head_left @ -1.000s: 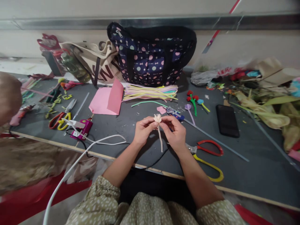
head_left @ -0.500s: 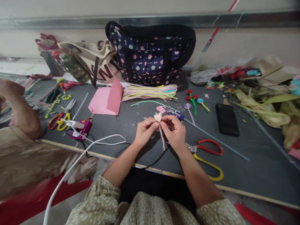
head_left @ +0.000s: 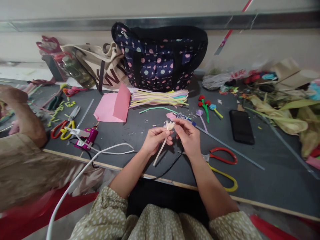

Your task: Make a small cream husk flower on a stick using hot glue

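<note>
Over the middle of the dark table, my left hand (head_left: 156, 140) pinches a small cream pipe-cleaner flower (head_left: 170, 125) just below its head. Its pale stem (head_left: 160, 152) slants down and left, with the lower end free. My right hand (head_left: 188, 136) is at the right side of the flower head, thumb and fingertips closed together against its petals. Behind the fingers, a glue gun (head_left: 192, 122) is partly hidden. By my right wrist lie scissors (head_left: 223, 156) with one red and one yellow handle loop.
Across the back lie a bundle of pastel pipe cleaners (head_left: 160, 98), a folded pink paper (head_left: 107, 108) and a polka-dot bag (head_left: 162, 60). Finished flowers (head_left: 205, 106) and a phone (head_left: 241, 127) lie to the right. A white cable (head_left: 82, 166) crosses the left front edge. A co-worker's arm (head_left: 30, 116) rests at left.
The flower has tilted, its stem swinging from pointing down and slightly right to down-left. My right hand has shifted up and right, off the flower's base to the side of its head.
</note>
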`<state>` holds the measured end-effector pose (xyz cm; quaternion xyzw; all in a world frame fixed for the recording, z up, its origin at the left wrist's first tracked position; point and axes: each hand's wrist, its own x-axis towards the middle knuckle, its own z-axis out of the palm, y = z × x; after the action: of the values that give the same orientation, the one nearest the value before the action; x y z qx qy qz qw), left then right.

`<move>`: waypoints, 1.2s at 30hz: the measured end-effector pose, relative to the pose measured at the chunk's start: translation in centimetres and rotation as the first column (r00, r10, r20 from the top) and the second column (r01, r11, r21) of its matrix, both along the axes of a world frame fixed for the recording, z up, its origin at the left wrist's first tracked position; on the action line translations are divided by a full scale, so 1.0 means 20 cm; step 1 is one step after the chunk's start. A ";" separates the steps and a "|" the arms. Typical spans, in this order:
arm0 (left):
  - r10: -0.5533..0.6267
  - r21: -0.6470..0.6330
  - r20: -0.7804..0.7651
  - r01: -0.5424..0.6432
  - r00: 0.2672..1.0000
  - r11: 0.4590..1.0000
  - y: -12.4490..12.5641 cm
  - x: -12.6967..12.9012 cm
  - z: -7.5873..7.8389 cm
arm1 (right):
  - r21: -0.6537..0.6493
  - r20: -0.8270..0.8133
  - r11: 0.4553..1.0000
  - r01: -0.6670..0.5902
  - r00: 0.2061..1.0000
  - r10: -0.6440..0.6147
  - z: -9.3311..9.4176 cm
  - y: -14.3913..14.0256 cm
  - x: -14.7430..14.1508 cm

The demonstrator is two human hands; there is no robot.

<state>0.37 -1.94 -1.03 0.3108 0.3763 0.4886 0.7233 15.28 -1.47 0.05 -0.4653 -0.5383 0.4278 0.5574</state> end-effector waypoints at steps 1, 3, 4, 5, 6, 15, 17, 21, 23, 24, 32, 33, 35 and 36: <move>-0.010 -0.005 -0.006 0.010 1.000 1.000 0.00 0.00 0.00 | -0.002 0.001 1.000 -0.007 1.000 0.007 0.00 0.00 0.00; -0.019 -0.010 -0.024 0.019 1.000 1.000 -0.01 0.01 0.00 | -0.003 0.005 1.000 -0.009 1.000 0.009 0.01 0.00 0.00; -0.020 -0.010 -0.033 0.020 0.999 1.000 -0.01 0.01 0.00 | -0.003 0.004 1.000 -0.007 1.000 0.007 0.01 0.00 0.00; -0.021 -0.009 -0.041 0.021 0.999 1.000 -0.01 0.01 0.01 | -0.003 0.002 1.000 -0.006 1.000 0.006 0.01 0.00 0.00; -0.021 -0.009 -0.047 0.021 0.999 1.000 -0.01 0.01 0.01 | -0.001 0.002 1.000 -0.006 1.000 0.006 0.01 0.00 0.00; -0.064 0.026 -0.039 0.065 0.997 0.998 0.00 0.00 0.01 | 0.078 0.052 0.997 0.015 0.998 -0.019 0.01 0.00 0.01; -0.064 0.050 -0.033 0.065 0.997 0.997 -0.01 0.00 0.00 | 0.089 0.069 0.996 0.016 0.997 -0.022 0.01 0.00 0.01; -0.060 0.050 -0.030 0.062 0.998 0.997 0.00 0.00 0.00 | 0.059 0.052 0.998 0.019 0.998 -0.022 0.01 0.00 0.00; -0.029 0.053 -0.012 0.030 1.000 0.998 0.01 -0.02 0.00 | 0.034 0.018 0.999 0.031 0.999 -0.031 0.01 0.00 0.01; 0.003 0.056 0.003 -0.003 1.000 0.998 0.01 -0.04 0.00 | 0.026 0.005 0.999 0.048 0.999 -0.048 0.01 0.01 0.01; 0.315 0.042 0.153 -0.325 0.937 0.945 0.06 -0.15 0.03 | 0.160 0.299 0.976 0.149 0.935 -0.192 -0.05 0.07 0.10; 0.326 0.034 0.156 -0.335 0.932 0.942 0.06 -0.15 0.03 | 0.172 0.355 0.976 0.131 0.916 -0.185 -0.05 0.07 0.10; 0.339 0.021 0.154 -0.346 0.928 0.938 0.06 -0.14 0.02 | 0.174 0.467 0.981 0.085 0.870 -0.159 -0.05 0.07 0.11; 0.340 0.015 0.154 -0.347 0.928 0.938 0.06 -0.13 0.02 | 0.175 0.521 0.982 0.073 0.839 -0.155 -0.05 0.08 0.12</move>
<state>-2.19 -0.67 -0.64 0.2178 0.3592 0.6373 0.6460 17.68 0.05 -0.95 -0.5542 -0.6733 0.2069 0.4436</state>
